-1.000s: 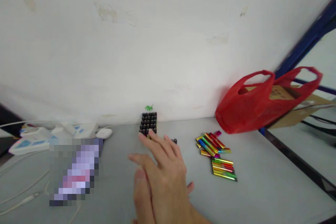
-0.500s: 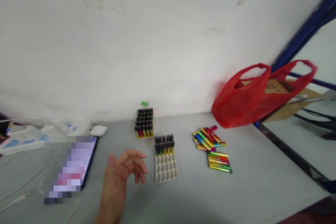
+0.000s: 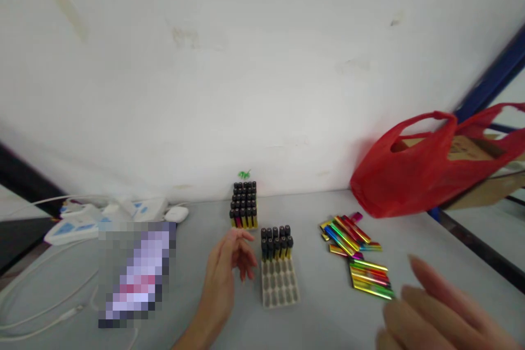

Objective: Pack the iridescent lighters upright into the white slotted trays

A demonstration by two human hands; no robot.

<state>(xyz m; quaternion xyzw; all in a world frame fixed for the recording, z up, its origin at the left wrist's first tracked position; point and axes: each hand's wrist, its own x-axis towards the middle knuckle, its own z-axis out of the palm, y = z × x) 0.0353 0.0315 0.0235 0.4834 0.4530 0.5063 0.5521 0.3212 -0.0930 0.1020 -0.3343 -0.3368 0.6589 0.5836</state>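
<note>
My left hand hovers left of a pale slotted tray, its fingers loosely curved and apart with nothing in them. Black-capped sticks stand in the tray's two back rows; the front slots show bare. Behind it is a fuller block of black-capped sticks. On the right lies a pile of shiny coloured sticks, with more side by side in front. My right hand is at the lower right, near these sticks, blurred, its fingers curled; whether it holds anything is hidden.
A red plastic bag with a cardboard box stands at the back right against the wall. On the left are a pixelated phone or tablet, a white power strip, a white mouse-like object and white cables. A small green item is by the wall.
My right hand has come into view at the lower right. The view has shifted, so the table items appear further right and lower. My left hand is still beside the tray, with its thumb less spread.
</note>
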